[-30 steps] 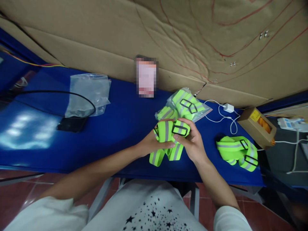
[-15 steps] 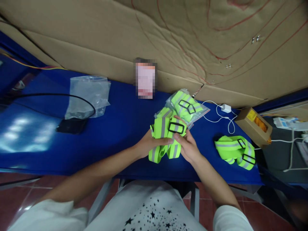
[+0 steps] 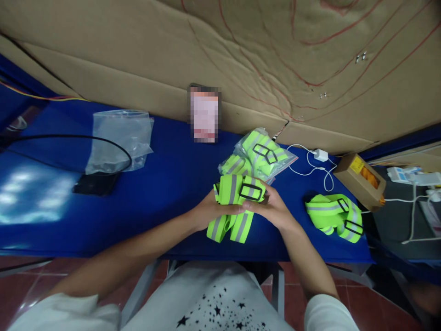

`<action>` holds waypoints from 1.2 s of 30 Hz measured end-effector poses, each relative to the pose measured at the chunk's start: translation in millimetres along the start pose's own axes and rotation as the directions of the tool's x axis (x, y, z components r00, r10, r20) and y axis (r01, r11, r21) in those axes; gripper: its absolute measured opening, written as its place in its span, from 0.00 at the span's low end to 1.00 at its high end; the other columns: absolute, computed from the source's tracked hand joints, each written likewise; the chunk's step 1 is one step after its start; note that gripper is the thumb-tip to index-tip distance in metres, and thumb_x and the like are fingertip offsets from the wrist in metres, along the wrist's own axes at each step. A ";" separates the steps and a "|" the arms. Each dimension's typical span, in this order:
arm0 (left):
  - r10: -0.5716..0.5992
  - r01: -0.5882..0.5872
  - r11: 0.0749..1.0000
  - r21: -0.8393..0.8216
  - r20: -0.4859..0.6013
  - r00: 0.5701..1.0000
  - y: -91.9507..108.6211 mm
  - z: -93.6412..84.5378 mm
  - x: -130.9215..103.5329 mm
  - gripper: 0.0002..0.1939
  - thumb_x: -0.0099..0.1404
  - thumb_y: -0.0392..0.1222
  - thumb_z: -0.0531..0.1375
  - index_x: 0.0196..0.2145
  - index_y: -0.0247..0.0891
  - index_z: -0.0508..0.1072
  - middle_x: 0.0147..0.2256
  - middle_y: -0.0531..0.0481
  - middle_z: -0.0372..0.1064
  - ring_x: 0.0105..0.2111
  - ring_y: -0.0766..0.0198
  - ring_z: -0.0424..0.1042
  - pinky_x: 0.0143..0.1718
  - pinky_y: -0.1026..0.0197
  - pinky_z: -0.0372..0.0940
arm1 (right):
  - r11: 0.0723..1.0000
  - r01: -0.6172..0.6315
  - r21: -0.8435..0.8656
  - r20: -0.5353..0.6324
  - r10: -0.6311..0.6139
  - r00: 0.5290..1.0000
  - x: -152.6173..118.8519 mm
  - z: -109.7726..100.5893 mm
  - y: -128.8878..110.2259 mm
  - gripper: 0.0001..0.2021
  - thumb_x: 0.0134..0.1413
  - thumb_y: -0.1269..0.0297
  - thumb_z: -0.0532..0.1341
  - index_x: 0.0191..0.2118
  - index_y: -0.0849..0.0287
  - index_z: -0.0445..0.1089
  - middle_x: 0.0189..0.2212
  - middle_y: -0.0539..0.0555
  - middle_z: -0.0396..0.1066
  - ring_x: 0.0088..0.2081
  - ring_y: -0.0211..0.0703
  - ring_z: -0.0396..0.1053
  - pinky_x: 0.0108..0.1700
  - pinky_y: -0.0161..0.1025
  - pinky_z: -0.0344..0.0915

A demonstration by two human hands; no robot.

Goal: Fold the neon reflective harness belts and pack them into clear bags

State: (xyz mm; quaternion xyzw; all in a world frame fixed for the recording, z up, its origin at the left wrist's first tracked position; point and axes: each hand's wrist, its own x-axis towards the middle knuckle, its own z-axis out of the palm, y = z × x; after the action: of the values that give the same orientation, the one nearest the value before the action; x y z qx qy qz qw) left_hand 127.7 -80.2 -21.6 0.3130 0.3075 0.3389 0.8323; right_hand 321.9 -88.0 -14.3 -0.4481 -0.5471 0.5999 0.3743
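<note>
Between both hands is a folded reflective strap (image 3: 229, 189), neon yellow-green with a grey stripe and a black buckle. My left hand (image 3: 211, 210) grips its left side, thumb across the front. My right hand (image 3: 270, 205) closes on the right side below the buckle, its thumb meeting the left thumb. Two loops of the strap hang below the thumbs. Just behind, clear bags of similar straps (image 3: 263, 151) lie on the blue table (image 3: 165, 184). Another loose reflective strap (image 3: 324, 211) with black buckles rests on the table to the right.
Clear plastic bags (image 3: 119, 138) lie at the left, near a black cable and a dark flat object (image 3: 94, 183). A blurred-out upright item (image 3: 204, 114) leans on the cardboard wall (image 3: 138, 59). A white charger (image 3: 320, 155) and a small cardboard box (image 3: 354, 184) sit at the right.
Both hands have drawn slightly down and together, the right thumb sliding toward the left one. The strap's loops now hang lower and point more downward. The whole view has shifted slightly.
</note>
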 end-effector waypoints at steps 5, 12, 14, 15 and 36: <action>-0.057 0.057 0.998 -0.020 0.011 0.998 -2.4 -3.6 0.5 0.31 0.50 0.37 0.77 0.53 0.37 0.78 0.50 0.41 0.80 0.53 0.45 0.77 0.53 0.50 0.72 | 0.998 -0.030 0.053 -0.019 0.031 0.999 -1.2 1.0 -3.3 0.20 0.49 0.59 0.75 0.48 0.53 0.77 0.41 0.49 0.79 0.42 0.45 0.77 0.46 0.40 0.74; -0.188 0.226 0.917 -0.328 0.145 0.971 -21.6 -21.7 1.4 0.28 0.51 0.49 0.76 0.46 0.32 0.80 0.40 0.42 0.82 0.40 0.52 0.82 0.46 0.57 0.75 | 0.998 -0.007 0.062 -0.058 0.011 0.998 -3.1 1.9 -8.6 0.17 0.50 0.61 0.74 0.47 0.54 0.78 0.40 0.49 0.80 0.43 0.46 0.78 0.44 0.40 0.75; -0.187 0.232 0.902 -0.364 0.155 0.970 -22.8 -23.7 0.9 0.30 0.51 0.55 0.76 0.46 0.34 0.80 0.40 0.43 0.82 0.39 0.55 0.81 0.45 0.59 0.74 | 0.999 0.005 0.041 -0.068 -0.002 0.998 -5.9 1.4 -10.3 0.21 0.50 0.61 0.75 0.51 0.54 0.77 0.42 0.50 0.80 0.44 0.48 0.78 0.45 0.41 0.75; -0.186 0.235 0.898 -0.371 0.164 0.969 -22.7 -24.0 0.5 0.32 0.50 0.57 0.76 0.47 0.35 0.80 0.41 0.44 0.82 0.39 0.56 0.81 0.44 0.60 0.74 | 1.000 0.013 0.021 -0.079 -0.011 0.997 -7.6 1.2 -11.2 0.22 0.49 0.61 0.75 0.52 0.54 0.77 0.43 0.51 0.80 0.44 0.48 0.78 0.46 0.41 0.75; -0.202 0.201 0.973 -0.117 0.007 0.979 -21.9 -11.3 3.0 0.21 0.50 0.36 0.76 0.43 0.38 0.80 0.41 0.46 0.80 0.41 0.54 0.78 0.51 0.50 0.70 | 0.878 0.395 -0.271 0.060 -0.394 0.917 -1.9 -2.2 -5.9 0.16 0.58 0.64 0.69 0.53 0.46 0.76 0.56 0.52 0.75 0.60 0.53 0.72 0.64 0.54 0.68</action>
State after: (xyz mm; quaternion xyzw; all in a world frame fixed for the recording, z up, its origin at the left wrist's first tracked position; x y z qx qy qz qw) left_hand 129.4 -87.0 -45.5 0.2299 0.3193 0.2710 0.8785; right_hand 324.3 -88.3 -8.2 -0.3743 -0.7059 0.4291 0.4211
